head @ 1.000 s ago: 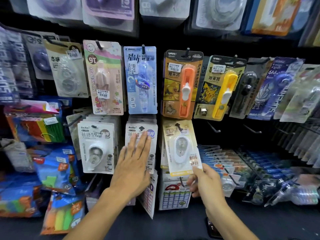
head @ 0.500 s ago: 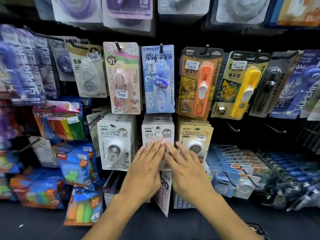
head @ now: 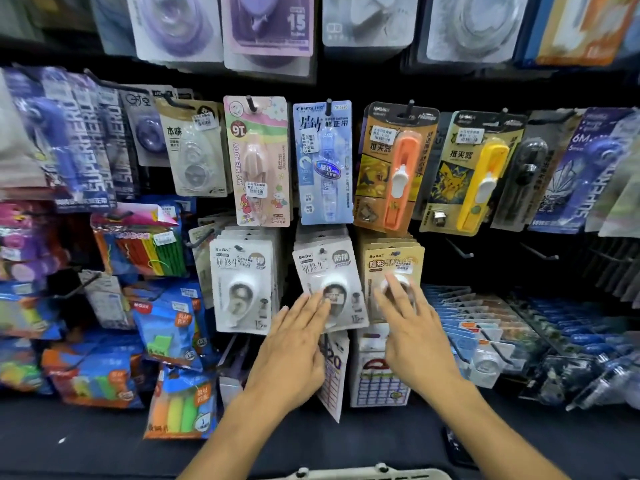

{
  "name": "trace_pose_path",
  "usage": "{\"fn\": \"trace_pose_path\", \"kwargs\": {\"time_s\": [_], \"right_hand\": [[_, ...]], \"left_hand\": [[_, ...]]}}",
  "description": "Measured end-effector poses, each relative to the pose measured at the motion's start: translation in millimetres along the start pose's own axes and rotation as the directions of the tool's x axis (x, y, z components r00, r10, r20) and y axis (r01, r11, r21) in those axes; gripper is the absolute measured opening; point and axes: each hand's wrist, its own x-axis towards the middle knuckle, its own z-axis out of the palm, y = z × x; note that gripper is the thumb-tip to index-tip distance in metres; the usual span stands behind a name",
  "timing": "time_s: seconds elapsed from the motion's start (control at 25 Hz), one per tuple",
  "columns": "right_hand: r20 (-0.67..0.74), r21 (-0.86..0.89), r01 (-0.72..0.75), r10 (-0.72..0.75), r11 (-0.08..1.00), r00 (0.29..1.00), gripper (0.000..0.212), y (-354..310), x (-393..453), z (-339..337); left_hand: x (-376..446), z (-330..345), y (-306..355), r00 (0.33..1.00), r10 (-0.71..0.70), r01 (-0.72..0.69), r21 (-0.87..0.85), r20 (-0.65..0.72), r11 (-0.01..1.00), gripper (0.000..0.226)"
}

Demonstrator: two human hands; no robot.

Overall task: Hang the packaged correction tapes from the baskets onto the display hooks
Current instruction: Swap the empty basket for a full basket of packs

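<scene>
Moved: the hands, side by side half a second ago, have parted.
Left hand (head: 294,348): flat, fingers straight, touching the lower edge of the pale grey carded correction tape pack (head: 329,289), which hangs mid-row.
Right hand (head: 412,327): spread, fingertips on the glossy tan carded pack (head: 391,268) just beside.
Board: black pegboard (head: 485,265), thin metal hooks.

A black display wall (head: 433,84) fitted with metal hooks (head: 459,249) fills a stationery shop aisle under bright, even light; below the wall, a dark ledge (head: 104,445) runs along its foot.
</scene>
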Motion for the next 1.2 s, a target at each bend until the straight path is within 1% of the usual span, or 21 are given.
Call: {"fn": "trace_pose_path", "kwargs": {"time_s": [0.08, 0.12, 0.16, 0.2, 0.24, 0.28, 0.32, 0.36, 0.4, 0.44, 0.48, 0.52, 0.6, 0.68, 0.72, 0.84, 0.92, 1.0, 1.08, 1.16, 1.2], "right_hand": [[-0.015, 0.039, 0.018, -0.017, 0.999, 1.000, 0.078, 8.5, -10.2, 0.2], [-0.031, 0.078, -0.009, 0.012, 0.997, 0.999, 0.073, 10.2, -19.5, 3.5], [0.001, 0.119, -0.060, 0.060, 0.991, 0.998, 0.067, 12.6, -33.1, 11.5], [0.081, 0.173, -0.131, 0.118, 0.976, 0.990, 0.062, 16.1, -49.8, 23.9], [0.191, 0.235, -0.214, 0.171, 0.948, 0.967, 0.057, 21.0, -67.8, 39.3], [0.324, 0.272, -0.304, 0.211, 0.913, 0.922, 0.053, 28.0, -89.3, 57.1], [0.443, 0.267, -0.390, 0.247, 0.881, 0.862, 0.049, 33.9, -116.8, 76.7], [0.534, 0.218, -0.481, 0.308, 0.849, 0.787, 0.046, 39.3, -147.6, 93.9], [0.599, 0.129, -0.572, 0.396, 0.810, 0.696, 0.043, 43.8, -178.6, 107.7], [0.631, 0.030, -0.656, 0.494, 0.754, 0.597, 0.044, 48.1, -205.0, 118.0], [0.632, -0.045, -0.721, 0.579, 0.691, 0.515, 0.048, 52.3, -226.6, 124.4], [0.620, -0.089, -0.764, 0.636, 0.639, 0.459, 0.053, 58.1, -242.5, 128.1], [0.639, -0.091, -0.817, 0.662, 0.570, 0.391, 0.052, 72.3, -263.8, 133.2], [0.691, -0.076, -0.851, 0.642, 0.520, 0.330, 0.041, 80.7, -277.9, 137.7], [0.707, -0.088, -0.849, 0.633, 0.521, 0.315, 0.035, 80.7, -282.7, 140.4], [0.761, -0.044, -0.791, 0.533, 0.611, 0.370, 0.029, 54.3, -275.2, 145.9], [0.818, 0.050, -0.786, 0.427, 0.616, 0.386, 0.028, 12.6, -265.2, 154.4], [0.860, 0.173, -0.827, 0.327, 0.536, 0.391, 0.022, -40.0, -260.9, 160.7], [0.912, 0.278, -0.876, 0.179, 0.396, 0.370, 0.020, -99.9, -254.8, 163.3], [0.947, 0.322, -0.921, -0.062, 0.218, 0.316, 0.027, -159.6, -250.8, 165.0], [0.938, 0.324, -0.930, -0.186, 0.173, 0.293, 0.030, -185.9, -250.6, 166.3]], "left_hand": [[-20.2, 3.0, 1.6, 0.999, -0.006, 0.006, -0.003, 0.048, 1.000, 0.073], [-37.0, 7.2, -0.1, 0.996, -0.008, 0.008, -0.001, 0.084, 1.000, 0.073], [-57.4, 13.5, -3.4, 0.991, -0.016, 0.016, 0.004, 0.134, 1.000, 0.074], [-80.9, 22.7, -7.2, 0.980, -0.042, 0.040, 0.014, 0.193, 0.999, 0.074], [-102.4, 33.8, -11.9, 0.965, -0.074, 0.066, 0.040, 0.250, 0.997, 0.074], [-121.6, 45.7, -15.9, 0.942, -0.102, 0.079, 0.084, 0.319, 0.993, 0.075], [-139.2, 58.5, -18.4, 0.907, -0.134, 0.090, 0.126, 0.400, 0.988, 0.075], [-151.1, 71.9, -19.8, 0.871, -0.164, 0.109, 0.145, 0.463, 0.983, 0.075], [-158.6, 86.3, -21.2, 0.848, -0.189, 0.137, 0.140, 0.495, 0.981, 0.075], [-162.7, 99.4, -22.0, 0.838, -0.206, 0.173, 0.112, 0.505, 0.978, 0.074], [-164.5, 111.5, -21.4, 0.834, -0.216, 0.210, 0.069, 0.508, 0.975, 0.073], [-166.0, 123.7, -19.3, 0.832, -0.216, 0.234, 0.028, 0.511, 0.972, 0.072], [-172.5, 144.1, -12.8, 0.820, -0.219, 0.258, -0.001, 0.529, 0.966, 0.072], [-179.0, 157.8, -9.5, 0.798, -0.232, 0.285, -0.010, 0.557, 0.958, 0.072], [-181.7, 161.4, -11.5, 0.796, -0.244, 0.310, -0.027, 0.554, 0.950, 0.072], [-190.3, 161.2, -24.5, 0.819, -0.312, 0.389, -0.067, 0.481, 0.919, 0.066], [-199.6, 153.5, -35.4, 0.823, -0.376, 0.443, -0.067, 0.425, 0.894, 0.063], [-209.1, 143.8, -44.1, 0.824, -0.429, 0.488, -0.077, 0.370, 0.870, 0.062], [-216.3, 131.4, -53.2, 0.817, -0.483, 0.535, -0.100, 0.315, 0.839, 0.061], [-222.8, 119.0, -62.9, 0.796, -0.535, 0.583, -0.121, 0.281, 0.804, 0.063], [-226.9, 113.2, -67.7, 0.785, -0.558, 0.604, -0.129, 0.270, 0.786, 0.064]]}}
